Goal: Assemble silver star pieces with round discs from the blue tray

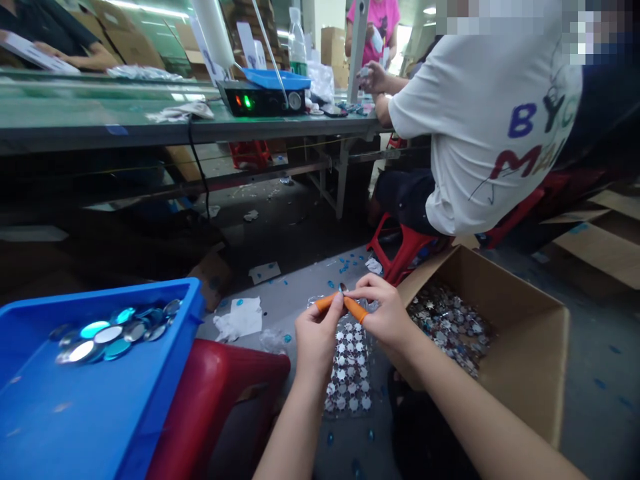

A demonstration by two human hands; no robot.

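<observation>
My left hand and my right hand meet in front of me, each with an orange finger cot on one finger. Together they pinch a small shiny oval piece between the fingertips. Just below the hands lies a clear sheet covered with several star-shaped pieces. To the left, a blue bin holds several round mirror-like discs. To the right, an open cardboard box is filled with many small shiny pieces.
The blue bin rests on a red plastic stool. A person in a white T-shirt sits on a red stool at a long workbench. Paper scraps and blue bits litter the floor.
</observation>
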